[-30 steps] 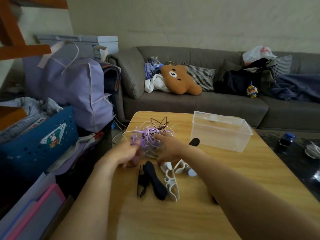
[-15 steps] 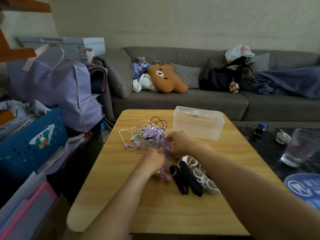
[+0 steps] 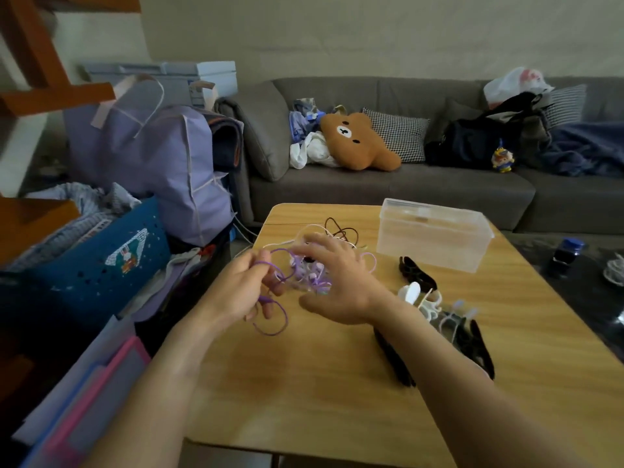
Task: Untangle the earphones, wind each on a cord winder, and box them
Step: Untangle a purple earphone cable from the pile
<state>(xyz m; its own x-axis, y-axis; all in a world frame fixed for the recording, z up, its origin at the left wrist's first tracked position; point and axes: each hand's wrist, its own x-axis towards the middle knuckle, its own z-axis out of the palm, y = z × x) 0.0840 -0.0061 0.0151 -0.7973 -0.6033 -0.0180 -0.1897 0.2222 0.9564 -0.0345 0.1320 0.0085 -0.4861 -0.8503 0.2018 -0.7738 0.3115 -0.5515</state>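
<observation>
A tangle of earphone cords (image 3: 315,273), purple, white and dark brown, lies on the wooden table (image 3: 337,383). My left hand (image 3: 243,288) pinches a purple cord whose loops hang below my fingers. My right hand (image 3: 334,282) hovers over the tangle with spread, slightly bent fingers and covers much of it. To the right lie several black and white cord winders (image 3: 435,309), partly hidden by my right forearm. A clear plastic box (image 3: 434,233) stands behind them, open on top.
A grey sofa (image 3: 388,187) with a bear cushion, bags and blankets runs behind the table. A purple bag (image 3: 162,163) and a blue basket (image 3: 101,258) crowd the left side. A small blue-capped bottle (image 3: 567,253) stands on a dark surface at right.
My left hand has lifted a purple cord up and to the left out of the tangle. My right hand has opened over the pile. The view has shifted.
</observation>
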